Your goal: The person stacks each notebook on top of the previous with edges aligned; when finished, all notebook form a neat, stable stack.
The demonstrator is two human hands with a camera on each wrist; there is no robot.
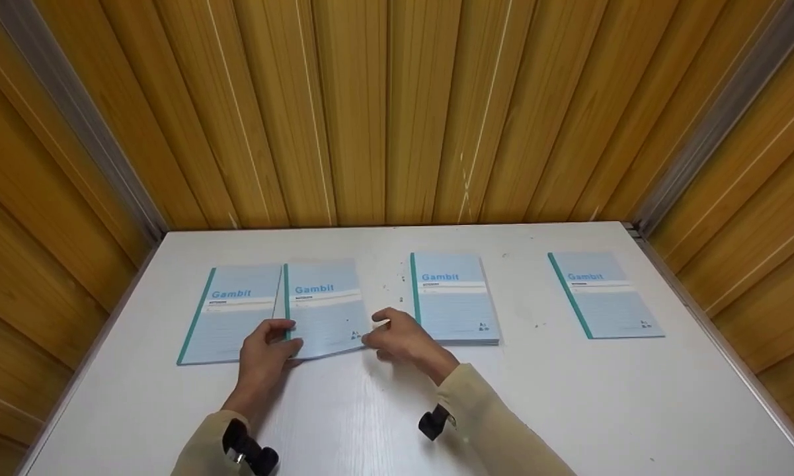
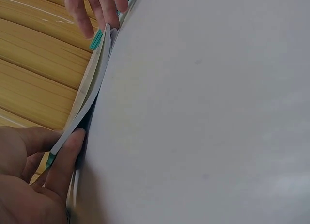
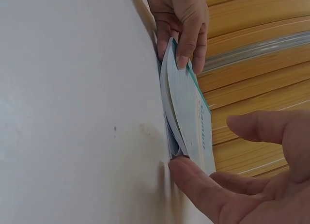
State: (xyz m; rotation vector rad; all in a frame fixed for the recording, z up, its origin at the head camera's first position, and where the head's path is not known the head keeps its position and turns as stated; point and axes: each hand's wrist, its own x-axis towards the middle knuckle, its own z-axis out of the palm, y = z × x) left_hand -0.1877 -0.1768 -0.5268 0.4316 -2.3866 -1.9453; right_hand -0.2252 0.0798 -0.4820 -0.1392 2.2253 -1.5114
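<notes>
My left hand point(image 1: 264, 354) pinches the lower left corner of a light blue notebook point(image 1: 324, 311) with a green spine, thumb on top and fingers beneath. That corner is raised off the table in the left wrist view, and the notebook point(image 2: 92, 95) bows along its lower edge. At the notebook's lower right corner is my right hand point(image 1: 403, 340). One fingertip of it touches the corner in the right wrist view, while the thumb stands well apart from the cover point(image 3: 189, 103). Another notebook point(image 1: 231, 317) lies directly left, its right edge against the bowed one.
A stack of the same notebooks point(image 1: 453, 297) lies just beyond my right hand. Farther right a single notebook point(image 1: 605, 297) lies flat. All are on a white table point(image 1: 568, 403), with wood-patterned panels point(image 1: 383, 112) behind and at both sides.
</notes>
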